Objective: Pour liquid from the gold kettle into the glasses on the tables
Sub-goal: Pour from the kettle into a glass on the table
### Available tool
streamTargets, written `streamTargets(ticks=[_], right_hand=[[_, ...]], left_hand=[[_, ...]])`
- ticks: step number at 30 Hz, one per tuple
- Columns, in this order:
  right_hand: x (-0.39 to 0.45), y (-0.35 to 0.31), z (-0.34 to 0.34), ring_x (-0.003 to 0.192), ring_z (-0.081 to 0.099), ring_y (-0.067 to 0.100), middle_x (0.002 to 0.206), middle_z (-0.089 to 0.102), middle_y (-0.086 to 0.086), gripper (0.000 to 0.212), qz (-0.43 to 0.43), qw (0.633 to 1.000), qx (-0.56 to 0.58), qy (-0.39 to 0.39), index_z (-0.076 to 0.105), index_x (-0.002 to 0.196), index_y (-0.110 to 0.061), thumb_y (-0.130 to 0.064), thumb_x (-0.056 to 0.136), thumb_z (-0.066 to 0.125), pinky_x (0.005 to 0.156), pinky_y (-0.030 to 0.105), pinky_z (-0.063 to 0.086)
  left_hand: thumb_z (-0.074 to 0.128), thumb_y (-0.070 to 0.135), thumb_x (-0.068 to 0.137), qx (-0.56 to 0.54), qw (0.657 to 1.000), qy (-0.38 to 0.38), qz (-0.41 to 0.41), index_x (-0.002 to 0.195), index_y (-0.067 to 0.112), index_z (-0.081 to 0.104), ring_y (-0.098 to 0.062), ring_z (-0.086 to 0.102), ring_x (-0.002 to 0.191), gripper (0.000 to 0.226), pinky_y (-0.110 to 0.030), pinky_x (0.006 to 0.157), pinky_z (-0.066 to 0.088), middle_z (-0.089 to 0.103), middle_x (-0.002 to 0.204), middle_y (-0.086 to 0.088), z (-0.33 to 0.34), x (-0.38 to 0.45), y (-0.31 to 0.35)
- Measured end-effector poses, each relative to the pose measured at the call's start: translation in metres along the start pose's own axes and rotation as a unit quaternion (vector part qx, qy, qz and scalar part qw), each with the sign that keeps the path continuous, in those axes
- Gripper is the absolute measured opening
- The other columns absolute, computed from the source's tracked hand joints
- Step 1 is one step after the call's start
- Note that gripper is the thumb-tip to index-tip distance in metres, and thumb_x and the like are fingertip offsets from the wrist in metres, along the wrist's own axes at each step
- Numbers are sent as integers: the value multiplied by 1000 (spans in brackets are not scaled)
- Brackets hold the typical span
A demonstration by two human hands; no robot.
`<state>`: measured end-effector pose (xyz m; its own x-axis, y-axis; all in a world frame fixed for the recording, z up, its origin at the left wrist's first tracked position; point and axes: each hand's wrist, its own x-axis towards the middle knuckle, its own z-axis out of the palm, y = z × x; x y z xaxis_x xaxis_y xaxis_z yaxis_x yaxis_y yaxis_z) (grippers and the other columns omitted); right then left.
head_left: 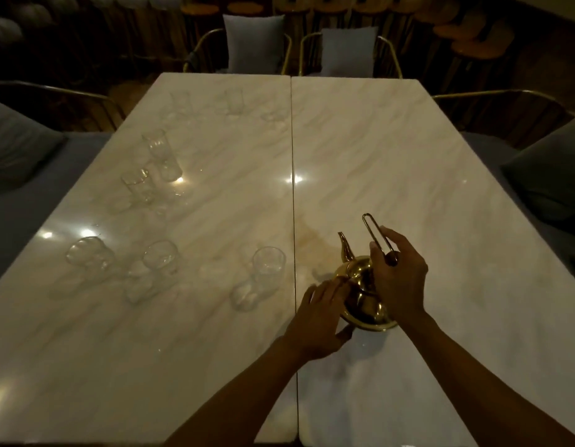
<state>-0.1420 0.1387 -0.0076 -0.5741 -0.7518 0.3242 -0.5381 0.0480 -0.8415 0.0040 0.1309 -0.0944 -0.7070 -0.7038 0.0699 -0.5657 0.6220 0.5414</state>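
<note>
A: So, is any pouring done yet?

B: I don't think so. The gold kettle (363,285) sits on the right table (441,188), near the line where the two tables meet. Its spout (344,250) points away from the person and a little to the left, toward the glasses. It is not tipped.

A: What are the hands doing?

B: The right hand (397,279) curls its fingers round the tall thin handle (378,240). The left hand (321,312) rests on the kettle's left side with its fingers mostly straight, as if to keep it steady. I can't tell if it presses or just touches.

A: And the glasses?

B: They all stand on the left table (199,366). The closest glass (268,264) is just across the line from the kettle. Two more, one glass (160,258) and a round glass (89,253), stand farther left. A tall glass (155,145) and a shorter glass (136,183) stand farther back. Some faint ones are at the far end, too blurry to count.

A: Is anything in them?

B: They look clear and empty to me, but the room is dim, so I'm not sure. I can't see inside the kettle at all.

A: So what is left?

B: Nearly everything, I think. Lift, tip, and fill each glass.
</note>
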Motion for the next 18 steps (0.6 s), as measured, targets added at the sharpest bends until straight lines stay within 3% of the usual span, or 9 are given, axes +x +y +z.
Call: streamTargets(ticks=[3,8,13,18], right_hand=[[-7,-9,-9,74,59,-4,108,67,1,35,-22,999,-16,-23,62,122,-7,-11,88,67,69,-3,41],[-24,-30,-17,60,59,-3,78,61,-14,35,-46,998,-26,-33,62,120,-9,-12,86,69,60,1,43],[-40,-59,-9,61,60,9,85,60,-22,34,-30,999,-9,-31,63,119,-13,-16,86,70,63,4,46],[-55,-82,8,63,62,8,85,64,-15,32,-5,999,10,-30,65,117,-15,-15,85,71,65,6,48]], left_hand=[[58,54,87,3,999,9,35,152,23,10,-21,6,148,86,-32,117,-9,14,160,-3,-10,-11,2],[63,60,82,12,995,-8,94,152,25,6,-19,-1,149,98,-40,120,-6,10,161,-3,-26,-29,-6],[67,55,81,-5,993,9,121,151,22,11,-19,5,148,96,-39,121,-1,19,159,-7,-42,-48,-20],[71,51,79,-22,990,6,136,150,24,9,-21,6,147,99,-39,120,5,15,159,-7,-59,-70,-38]])
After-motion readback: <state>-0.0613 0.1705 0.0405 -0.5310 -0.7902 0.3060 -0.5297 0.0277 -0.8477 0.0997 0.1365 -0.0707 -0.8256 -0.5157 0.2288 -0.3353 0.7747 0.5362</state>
